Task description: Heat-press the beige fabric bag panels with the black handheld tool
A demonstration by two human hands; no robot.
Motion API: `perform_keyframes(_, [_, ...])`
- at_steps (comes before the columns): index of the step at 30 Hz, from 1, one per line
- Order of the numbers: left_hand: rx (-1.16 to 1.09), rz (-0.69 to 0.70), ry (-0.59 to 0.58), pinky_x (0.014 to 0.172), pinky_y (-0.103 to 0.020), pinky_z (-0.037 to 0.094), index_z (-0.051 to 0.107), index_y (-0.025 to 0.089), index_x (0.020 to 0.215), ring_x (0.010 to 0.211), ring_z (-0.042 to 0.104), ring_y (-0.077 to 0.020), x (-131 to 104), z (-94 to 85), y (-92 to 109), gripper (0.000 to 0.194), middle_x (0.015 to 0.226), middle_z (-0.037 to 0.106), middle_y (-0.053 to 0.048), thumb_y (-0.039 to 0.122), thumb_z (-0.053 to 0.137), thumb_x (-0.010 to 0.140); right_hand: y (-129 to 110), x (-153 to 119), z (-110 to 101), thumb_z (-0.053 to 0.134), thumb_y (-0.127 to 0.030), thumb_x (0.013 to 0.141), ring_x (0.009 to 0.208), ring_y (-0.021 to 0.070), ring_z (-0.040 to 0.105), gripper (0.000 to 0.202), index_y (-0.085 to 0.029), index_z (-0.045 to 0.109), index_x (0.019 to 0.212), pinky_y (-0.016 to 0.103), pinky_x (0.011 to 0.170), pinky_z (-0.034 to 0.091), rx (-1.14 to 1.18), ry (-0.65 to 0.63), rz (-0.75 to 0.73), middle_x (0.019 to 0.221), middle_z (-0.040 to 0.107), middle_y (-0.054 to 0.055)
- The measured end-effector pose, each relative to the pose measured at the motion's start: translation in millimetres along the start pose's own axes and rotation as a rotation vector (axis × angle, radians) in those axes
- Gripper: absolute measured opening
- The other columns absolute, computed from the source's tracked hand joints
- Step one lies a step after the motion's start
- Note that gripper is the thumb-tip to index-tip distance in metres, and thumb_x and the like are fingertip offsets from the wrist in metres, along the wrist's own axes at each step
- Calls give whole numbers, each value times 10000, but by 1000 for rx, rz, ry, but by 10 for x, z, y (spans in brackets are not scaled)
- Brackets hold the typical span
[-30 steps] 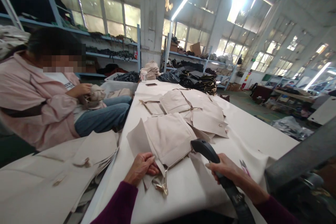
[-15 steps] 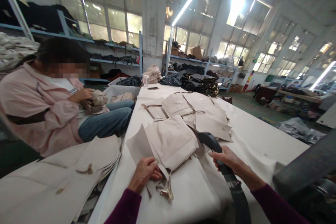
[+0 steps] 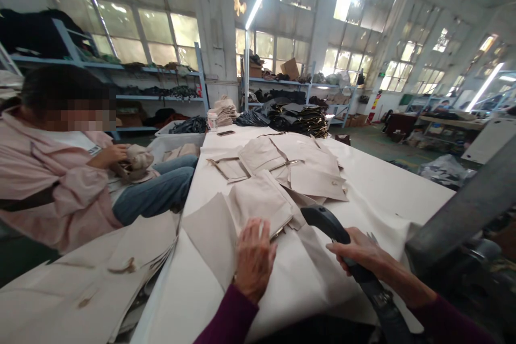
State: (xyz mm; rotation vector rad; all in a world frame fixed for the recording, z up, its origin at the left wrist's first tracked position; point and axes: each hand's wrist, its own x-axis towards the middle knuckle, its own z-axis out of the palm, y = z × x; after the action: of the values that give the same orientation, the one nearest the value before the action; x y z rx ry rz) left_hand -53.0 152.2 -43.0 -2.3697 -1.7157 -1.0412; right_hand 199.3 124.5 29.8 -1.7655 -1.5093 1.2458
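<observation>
My left hand [image 3: 255, 259] lies over the near edge of a beige bag piece [image 3: 258, 199], its fingers stretched out and resting on the material. A flat beige panel [image 3: 213, 231] spreads out to the left of that hand. My right hand [image 3: 363, 251] is wrapped around the black curved handle of a vacuum hose [image 3: 328, 224], whose nozzle end points at the bag piece's right side. A small pointed metal tip [image 3: 371, 237] shows behind the right hand; what it belongs to is hidden. Beyond lie more beige bag pieces [image 3: 310, 164], some with metal fittings.
A co-worker in a pink jacket [image 3: 72, 172] sits at the left, handling a beige piece. Beige panels [image 3: 100, 274] lie stacked near left. A phone [image 3: 226, 133] and a pile of dark pieces [image 3: 298, 118] are at the white table's [image 3: 387, 183] far end. A grey beam [image 3: 459, 220] slants at right.
My left hand has moved right from the panel's lower corner, uncurled and come down on the bag piece. My right hand still grips the hose handle. The view has shifted slightly.
</observation>
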Motion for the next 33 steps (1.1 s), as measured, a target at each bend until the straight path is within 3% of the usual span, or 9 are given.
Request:
perform_keyframes(3, [260, 54, -103, 976, -538, 364, 498, 65, 1267, 1238, 425, -357, 219, 310, 212, 458, 1313, 491, -241, 71, 486, 809, 74, -34, -31, 652, -445, 714, 442, 131, 553, 305, -171, 518, 711, 234, 437, 463, 34, -19, -17, 519, 575, -19])
perform_keyframes(7, [368, 17, -134, 769, -468, 471, 530, 17, 1218, 1021, 564, -335, 352, 520, 181, 393, 1153, 580, -254, 31, 390, 852, 90, -210, -82, 624, -381, 742, 400, 127, 543, 253, -176, 503, 657, 219, 400, 440, -55, -17, -25, 470, 570, -18])
perform_keyframes(10, [371, 79, -165, 751, -448, 468, 549, 12, 1185, 952, 571, -310, 188, 433, 82, 363, 1081, 612, -230, 32, 419, 846, 74, -418, -128, 620, -361, 737, 383, 131, 548, 254, -181, 500, 605, 209, 381, 418, -133, -15, -15, 442, 579, -9])
perform_keyframes(14, [346, 191, -234, 860, -418, 437, 538, 90, 1220, 1031, 526, -271, -293, 157, -49, 384, 1196, 582, -169, 47, 448, 849, 154, -705, -140, 614, -357, 739, 408, 151, 568, 231, -195, 500, 618, 229, 423, 433, -212, -54, 0, 440, 589, -3])
perform_keyframes(19, [242, 251, -241, 898, -420, 415, 539, 122, 1234, 1062, 483, -276, -742, -126, -124, 389, 1233, 569, -142, 73, 407, 871, 418, -1029, 36, 576, -400, 744, 428, 154, 557, 240, -202, 472, 658, 229, 415, 396, -292, -176, -30, 452, 565, -12])
perform_keyframes(26, [113, 188, -232, 885, -436, 416, 557, 135, 1215, 1032, 472, -276, -776, -186, -109, 410, 1198, 583, -139, 54, 427, 835, 488, -1313, 404, 564, -313, 760, 452, 126, 536, 152, -192, 473, 741, 208, 437, 394, -258, -181, 4, 516, 525, -45])
perform_keyframes(33, [113, 200, -218, 880, -422, 403, 560, 137, 1200, 1025, 469, -270, -789, -185, -131, 380, 1210, 582, -128, 76, 420, 851, 358, -1177, 631, 560, -286, 751, 436, 115, 499, 139, -200, 452, 731, 216, 428, 392, -320, -104, -22, 503, 483, -60])
